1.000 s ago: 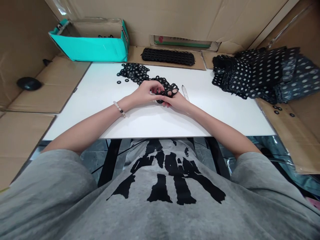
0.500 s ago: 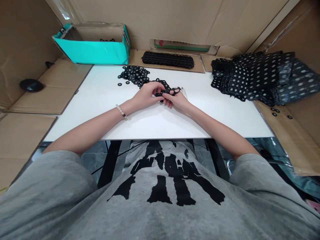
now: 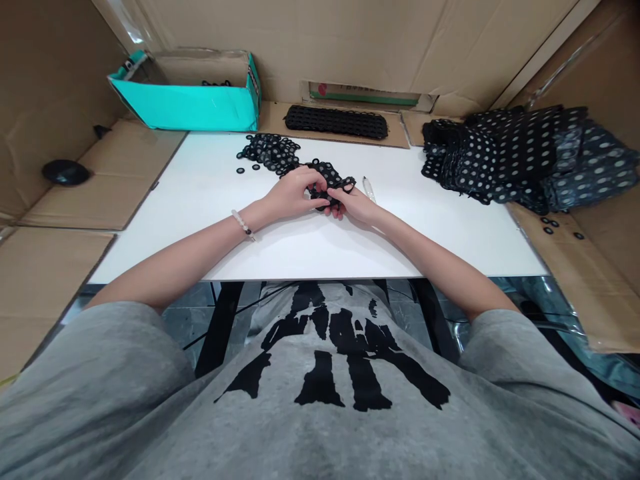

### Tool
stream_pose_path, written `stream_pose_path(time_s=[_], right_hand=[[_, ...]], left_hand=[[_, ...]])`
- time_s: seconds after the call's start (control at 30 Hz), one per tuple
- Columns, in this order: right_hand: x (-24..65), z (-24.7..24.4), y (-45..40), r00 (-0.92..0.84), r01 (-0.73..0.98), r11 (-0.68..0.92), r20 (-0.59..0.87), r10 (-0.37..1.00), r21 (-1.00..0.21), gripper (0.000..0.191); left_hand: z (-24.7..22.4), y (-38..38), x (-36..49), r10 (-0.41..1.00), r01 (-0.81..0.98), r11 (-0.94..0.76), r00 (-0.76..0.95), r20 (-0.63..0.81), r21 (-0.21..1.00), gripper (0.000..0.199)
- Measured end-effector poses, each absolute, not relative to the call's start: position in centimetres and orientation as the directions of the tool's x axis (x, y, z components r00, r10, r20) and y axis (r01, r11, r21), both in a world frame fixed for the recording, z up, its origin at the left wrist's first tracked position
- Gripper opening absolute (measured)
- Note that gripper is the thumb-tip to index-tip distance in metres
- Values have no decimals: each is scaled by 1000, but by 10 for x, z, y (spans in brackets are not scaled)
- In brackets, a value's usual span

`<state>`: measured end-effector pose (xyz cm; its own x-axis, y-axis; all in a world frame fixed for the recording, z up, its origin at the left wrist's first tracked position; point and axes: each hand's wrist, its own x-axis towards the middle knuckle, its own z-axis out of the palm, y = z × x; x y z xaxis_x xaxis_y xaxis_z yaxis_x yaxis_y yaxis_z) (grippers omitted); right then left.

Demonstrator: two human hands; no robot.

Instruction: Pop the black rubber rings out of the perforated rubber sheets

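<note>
My right hand (image 3: 351,204) is closed on a black perforated strip (image 3: 345,187), its thumb on top and its fingers curled beneath. My left hand (image 3: 301,189) bends round the strip's left end, thumb and forefinger curved against it. Whether a small ring sits in the left fingertips is hidden. Right behind my hands lies a heap of black rings (image 3: 273,152) with pale centres, which spreads up to the strip. A clear, slim pen-like tool (image 3: 369,189) rests on the white table (image 3: 280,250) beside my right hand.
A turquoise box (image 3: 200,107) with black pieces inside stands at the back left. Behind the heap is a black lattice stack (image 3: 336,122). Black sheets with pale dots (image 3: 520,150) are piled on the right. A black round object (image 3: 66,173) sits on cardboard at left.
The strip has tilted and dropped slightly between my hands, showing more of the rings behind it. My right hand has shifted a little left, uncovering the pen-like tool.
</note>
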<state>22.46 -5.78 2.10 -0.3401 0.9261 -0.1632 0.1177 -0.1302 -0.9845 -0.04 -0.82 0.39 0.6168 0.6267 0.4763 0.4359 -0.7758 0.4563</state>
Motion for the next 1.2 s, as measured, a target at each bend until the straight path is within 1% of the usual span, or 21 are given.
stream_pose_path(time_s=[0.17,0.3,0.4,0.53,0.7,0.8,0.93,1.2], right_hand=[[225,20,-58,-342,154,-93,-141,929,-984,55],[224,17,-58,-344,185,-38,-101,933,-982,55],[224,16,-59,-347,197,-22,-90,933,-980,53],[224,18,-59,-342,183,-43,-105,934,-982,54],[225,22,-59,-343,169,-77,-132,930,-983,58],[224,23,-59,-343,195,-70,-135,930,-978,58],[224,23,-59,-356,228,-53,-134,925,-972,58],[227,20,-55,-387,208,-47,-127,913,-977,57]], left_hand=[[7,-12,0,622,437,-780,622,475,448,17],[9,-15,2,621,446,-782,618,482,435,21],[8,-16,3,611,442,-790,623,489,424,20],[4,-15,2,591,425,-805,634,499,413,15],[2,-12,0,574,407,-817,643,507,408,15],[2,-12,0,589,421,-806,644,488,416,15],[2,-12,1,615,438,-784,645,453,440,20],[0,-9,0,592,401,-798,663,459,451,21]])
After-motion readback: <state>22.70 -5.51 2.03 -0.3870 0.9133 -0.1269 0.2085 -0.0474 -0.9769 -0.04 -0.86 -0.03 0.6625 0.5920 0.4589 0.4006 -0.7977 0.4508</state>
